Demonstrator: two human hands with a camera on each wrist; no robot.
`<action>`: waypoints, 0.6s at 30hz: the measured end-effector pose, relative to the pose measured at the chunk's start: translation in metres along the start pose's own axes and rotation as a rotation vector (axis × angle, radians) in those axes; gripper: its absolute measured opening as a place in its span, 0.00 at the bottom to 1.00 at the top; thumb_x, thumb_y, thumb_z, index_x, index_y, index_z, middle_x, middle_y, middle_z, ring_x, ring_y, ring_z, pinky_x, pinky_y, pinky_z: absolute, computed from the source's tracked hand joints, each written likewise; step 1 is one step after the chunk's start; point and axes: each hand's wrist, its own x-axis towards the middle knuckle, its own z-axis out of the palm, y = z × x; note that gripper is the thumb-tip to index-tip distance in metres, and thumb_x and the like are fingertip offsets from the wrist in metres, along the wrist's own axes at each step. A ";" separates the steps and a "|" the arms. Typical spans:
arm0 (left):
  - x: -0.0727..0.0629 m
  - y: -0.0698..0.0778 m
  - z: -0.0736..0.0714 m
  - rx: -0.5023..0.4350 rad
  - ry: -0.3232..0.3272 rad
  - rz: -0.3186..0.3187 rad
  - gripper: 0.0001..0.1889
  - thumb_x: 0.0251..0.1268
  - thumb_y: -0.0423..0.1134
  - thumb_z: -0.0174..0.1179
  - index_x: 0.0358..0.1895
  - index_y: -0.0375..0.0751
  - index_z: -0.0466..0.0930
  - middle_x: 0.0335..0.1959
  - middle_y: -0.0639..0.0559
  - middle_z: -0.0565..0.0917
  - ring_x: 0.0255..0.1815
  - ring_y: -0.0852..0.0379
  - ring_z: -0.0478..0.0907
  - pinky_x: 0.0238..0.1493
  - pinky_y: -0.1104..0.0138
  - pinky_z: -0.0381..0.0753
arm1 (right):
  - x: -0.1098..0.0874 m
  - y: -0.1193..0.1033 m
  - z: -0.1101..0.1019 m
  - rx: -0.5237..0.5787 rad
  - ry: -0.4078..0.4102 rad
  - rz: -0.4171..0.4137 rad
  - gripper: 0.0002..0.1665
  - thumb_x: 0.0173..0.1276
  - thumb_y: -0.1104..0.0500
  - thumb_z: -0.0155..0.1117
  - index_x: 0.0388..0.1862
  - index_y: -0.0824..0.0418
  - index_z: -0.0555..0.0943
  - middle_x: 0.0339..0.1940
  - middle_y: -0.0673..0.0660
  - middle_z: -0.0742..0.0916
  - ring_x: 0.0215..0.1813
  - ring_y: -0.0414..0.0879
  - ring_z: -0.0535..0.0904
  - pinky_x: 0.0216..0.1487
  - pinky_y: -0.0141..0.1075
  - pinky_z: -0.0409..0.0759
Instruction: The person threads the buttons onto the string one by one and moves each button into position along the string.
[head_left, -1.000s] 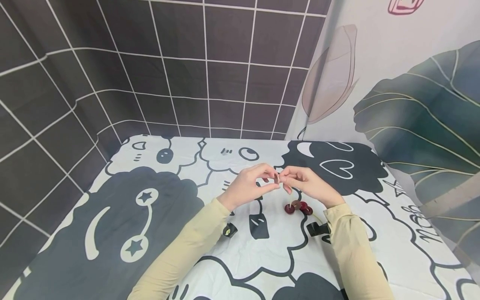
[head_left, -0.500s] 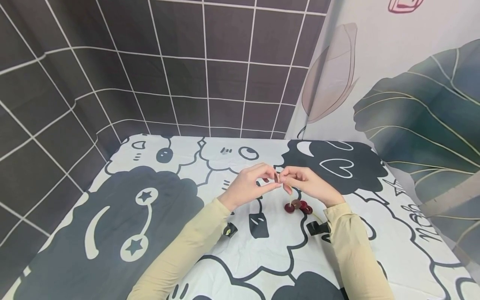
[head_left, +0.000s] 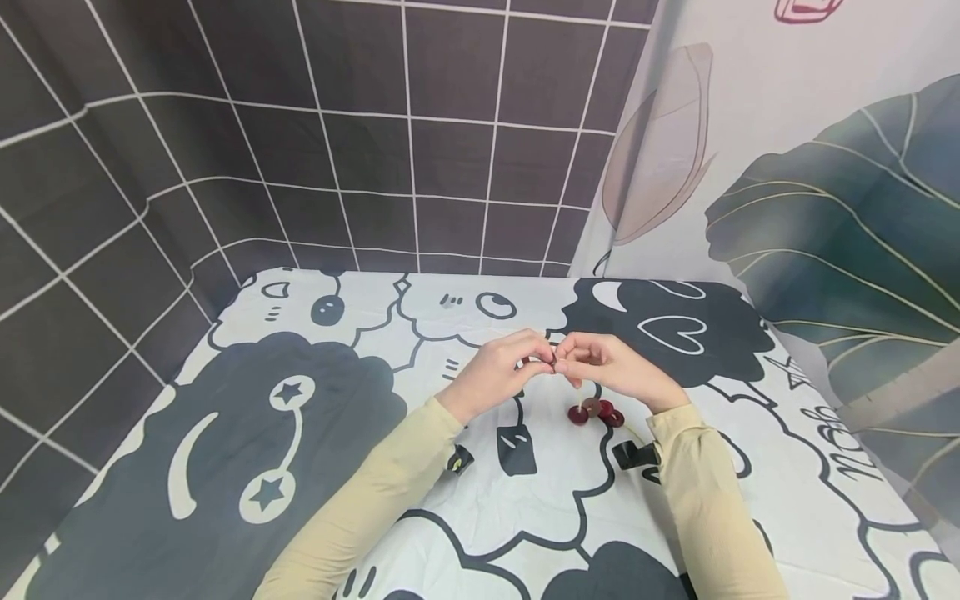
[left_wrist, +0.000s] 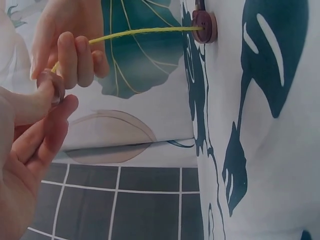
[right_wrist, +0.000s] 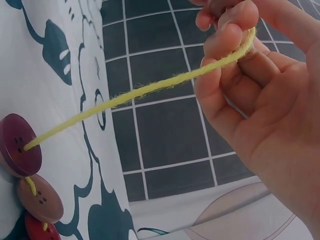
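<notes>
Between thumb and fingers, my left hand (head_left: 491, 375) pinches a reddish-brown button (left_wrist: 60, 89) above the table. Right beside it, my right hand (head_left: 618, 367) has its fingers curled on the yellow yarn (right_wrist: 170, 81) close to that button. From the right fingers the yarn slopes down to a dark red four-hole button (right_wrist: 21, 142) on the cloth. Strung behind that one are a brown button (right_wrist: 42, 197) and a red button (right_wrist: 42, 229). Fingers hide the yarn's end, so whether it passes through the pinched button I cannot tell.
A white cloth (head_left: 480, 508) with black cartoon prints covers the table. Dark grid fabric (head_left: 450, 158) hangs behind, and a leaf-print drape (head_left: 862, 208) hangs at the right. Small black objects (head_left: 460, 459) show near both forearms.
The button in my left fingers has tilted and shows less of itself in the head view. My left fingertips have shifted slightly; the strung buttons on the cloth stay put.
</notes>
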 end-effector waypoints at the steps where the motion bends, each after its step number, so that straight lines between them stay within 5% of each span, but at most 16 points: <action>1: 0.000 0.000 0.000 0.015 -0.005 0.004 0.03 0.61 0.31 0.64 0.36 0.39 0.81 0.38 0.50 0.84 0.39 0.60 0.80 0.43 0.70 0.82 | 0.000 0.000 0.000 -0.002 0.001 0.000 0.08 0.71 0.59 0.59 0.42 0.64 0.76 0.20 0.48 0.79 0.29 0.41 0.76 0.35 0.32 0.73; 8: 0.001 0.003 0.001 0.117 -0.129 -0.014 0.02 0.68 0.33 0.57 0.37 0.41 0.78 0.37 0.53 0.82 0.39 0.61 0.81 0.45 0.73 0.79 | 0.000 0.004 0.001 -0.176 0.040 -0.078 0.06 0.68 0.67 0.54 0.38 0.62 0.80 0.20 0.48 0.81 0.31 0.36 0.77 0.36 0.28 0.73; 13: 0.002 0.003 -0.004 0.167 -0.189 -0.028 0.02 0.67 0.36 0.57 0.36 0.44 0.78 0.36 0.56 0.83 0.38 0.63 0.81 0.44 0.73 0.78 | 0.000 0.010 0.001 -0.317 0.062 -0.073 0.10 0.63 0.68 0.54 0.32 0.57 0.82 0.24 0.49 0.84 0.30 0.44 0.79 0.29 0.29 0.73; 18: -0.001 -0.002 -0.022 0.237 -0.293 -0.019 0.02 0.63 0.37 0.58 0.33 0.49 0.79 0.31 0.60 0.83 0.34 0.65 0.80 0.41 0.73 0.77 | 0.001 0.021 0.005 -0.408 -0.032 -0.028 0.07 0.63 0.64 0.57 0.30 0.56 0.82 0.23 0.47 0.82 0.23 0.37 0.74 0.25 0.28 0.71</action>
